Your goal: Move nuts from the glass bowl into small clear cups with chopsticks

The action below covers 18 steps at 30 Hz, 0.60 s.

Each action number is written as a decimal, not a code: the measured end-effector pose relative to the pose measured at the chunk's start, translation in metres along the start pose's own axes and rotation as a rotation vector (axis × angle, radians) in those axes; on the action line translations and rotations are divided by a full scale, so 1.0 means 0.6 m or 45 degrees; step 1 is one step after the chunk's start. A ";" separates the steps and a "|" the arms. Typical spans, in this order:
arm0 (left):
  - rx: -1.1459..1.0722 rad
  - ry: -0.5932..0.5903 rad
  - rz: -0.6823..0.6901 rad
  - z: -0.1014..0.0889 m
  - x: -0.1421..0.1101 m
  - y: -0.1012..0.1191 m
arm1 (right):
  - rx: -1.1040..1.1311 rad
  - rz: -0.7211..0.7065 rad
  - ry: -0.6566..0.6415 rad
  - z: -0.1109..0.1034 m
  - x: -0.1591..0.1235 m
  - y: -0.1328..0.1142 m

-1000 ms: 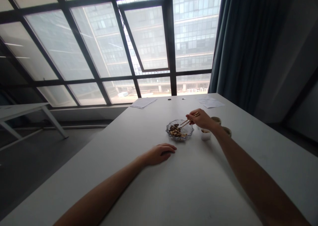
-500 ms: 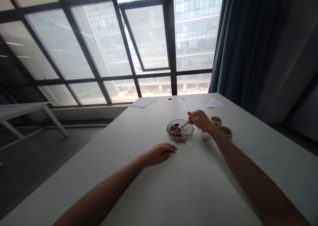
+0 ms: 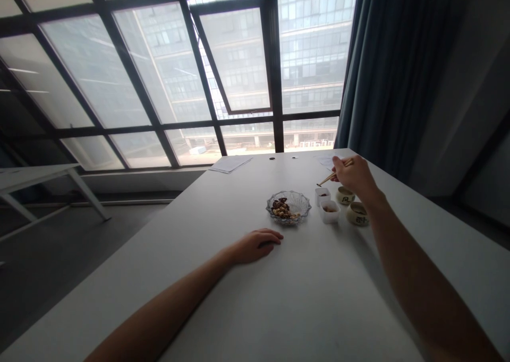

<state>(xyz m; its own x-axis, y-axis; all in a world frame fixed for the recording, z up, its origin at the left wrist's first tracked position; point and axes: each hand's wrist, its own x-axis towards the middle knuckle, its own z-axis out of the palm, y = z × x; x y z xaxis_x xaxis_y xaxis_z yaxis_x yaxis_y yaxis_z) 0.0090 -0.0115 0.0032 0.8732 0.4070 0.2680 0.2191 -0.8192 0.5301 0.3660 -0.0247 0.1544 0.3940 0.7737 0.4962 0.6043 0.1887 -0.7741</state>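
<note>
My right hand (image 3: 354, 175) is closed around a pair of wooden chopsticks (image 3: 329, 178). A small dark piece shows at their tips, over the farther white plastic cup (image 3: 322, 196); its kind is too small to tell. Some dark bits lie in that cup, and brownish bits in the nearer white cup (image 3: 330, 213). To the left, a clear glass bowl (image 3: 303, 207) holds a heap of nuts and dark dried pieces (image 3: 282, 209). My left hand (image 3: 258, 245) lies flat on the table in front of the bowl, fingers stretched, holding nothing.
Two ceramic pots with dark characters, a farther pot (image 3: 345, 196) and a nearer pot (image 3: 357, 214), stand right of the cups under my right forearm. Paper sheets (image 3: 230, 163) lie at the far left of the white table (image 3: 247, 298). A dark curtain (image 3: 382, 86) hangs at right.
My right hand has moved right with the chopsticks, from over the glass bowl to above the white cups, which are now uncovered. My left hand has stayed in place.
</note>
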 end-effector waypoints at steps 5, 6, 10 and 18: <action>-0.003 0.004 0.003 -0.001 0.001 -0.001 | 0.083 0.079 -0.079 0.003 -0.002 -0.003; -0.002 0.001 0.004 -0.001 0.001 0.000 | 0.118 0.065 -0.090 0.005 -0.002 -0.003; 0.004 -0.005 0.003 0.001 0.006 0.001 | 0.284 0.061 -0.181 0.021 -0.005 -0.004; 0.007 0.001 -0.002 0.002 0.016 0.009 | 0.416 0.192 -0.502 0.073 -0.033 -0.014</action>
<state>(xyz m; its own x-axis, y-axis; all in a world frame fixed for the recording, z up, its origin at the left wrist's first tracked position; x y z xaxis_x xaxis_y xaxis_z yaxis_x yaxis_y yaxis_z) 0.0189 -0.0122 0.0077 0.8726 0.4086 0.2677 0.2229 -0.8207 0.5261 0.3231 -0.0153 0.1337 0.1313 0.9635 0.2331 0.2890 0.1878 -0.9387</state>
